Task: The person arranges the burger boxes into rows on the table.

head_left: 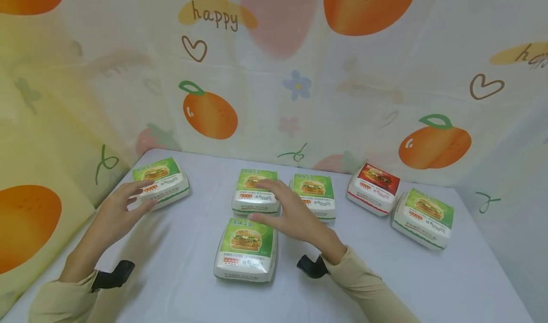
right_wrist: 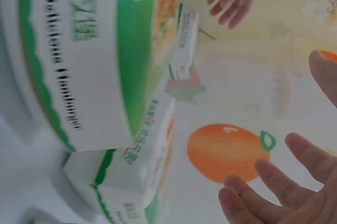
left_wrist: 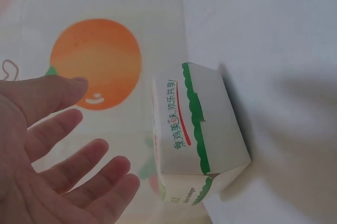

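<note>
My left hand (head_left: 114, 214) hovers beside a green-and-white hamburger box (head_left: 173, 186) at the table's back left. The left wrist view shows its fingers spread, apart from that box's white side (left_wrist: 197, 124). Over the middle of the table is my right hand (head_left: 299, 216), its fingers extended and holding nothing. Below it, one green hamburger box (head_left: 246, 251) lies in front and another (head_left: 255, 201) just behind. The right hand partly covers a third green box (head_left: 316, 187) to the right. In the right wrist view, the right fingers (right_wrist: 279, 182) are apart from the nearest box (right_wrist: 89, 60).
On the right side of the white table (head_left: 351, 275) are a red-topped hamburger box (head_left: 374, 187) and, close beside it, a green one (head_left: 424, 218). A fruit-printed cloth (head_left: 265, 99) hangs behind the table and continues along its left side.
</note>
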`<state>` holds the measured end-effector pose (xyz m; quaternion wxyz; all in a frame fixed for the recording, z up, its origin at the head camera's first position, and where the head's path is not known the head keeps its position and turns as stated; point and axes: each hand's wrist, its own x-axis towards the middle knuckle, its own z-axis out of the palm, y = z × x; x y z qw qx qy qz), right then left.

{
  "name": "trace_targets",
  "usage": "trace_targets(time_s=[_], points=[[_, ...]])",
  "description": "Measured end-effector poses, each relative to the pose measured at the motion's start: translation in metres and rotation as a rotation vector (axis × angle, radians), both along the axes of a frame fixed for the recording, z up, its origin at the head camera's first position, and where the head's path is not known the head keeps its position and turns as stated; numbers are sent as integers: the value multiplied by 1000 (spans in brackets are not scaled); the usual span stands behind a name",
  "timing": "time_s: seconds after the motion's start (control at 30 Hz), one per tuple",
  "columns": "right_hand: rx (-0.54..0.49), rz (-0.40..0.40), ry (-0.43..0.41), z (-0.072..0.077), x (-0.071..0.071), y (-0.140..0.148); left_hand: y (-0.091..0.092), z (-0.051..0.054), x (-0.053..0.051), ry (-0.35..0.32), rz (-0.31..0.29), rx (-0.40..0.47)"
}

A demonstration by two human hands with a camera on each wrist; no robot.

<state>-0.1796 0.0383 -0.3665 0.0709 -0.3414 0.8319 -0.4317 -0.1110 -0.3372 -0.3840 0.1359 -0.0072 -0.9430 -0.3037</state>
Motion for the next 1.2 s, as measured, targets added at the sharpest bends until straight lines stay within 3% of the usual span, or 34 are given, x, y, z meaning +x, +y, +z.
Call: trace_targets(time_s=[0.3, 0.57, 0.87, 1.2], points=[[8, 15, -33, 15, -18, -31, -3, -5, -4, 13, 17, 6], [15, 54, -100, 14, -32, -59, -9, -10, -5, -1, 42, 9], [95, 114, -90, 14, -40, -93, -14, -17, -12, 26, 78, 28], [147, 147, -92, 7, -45, -125, -21, -24, -26, -86, 137, 90]])
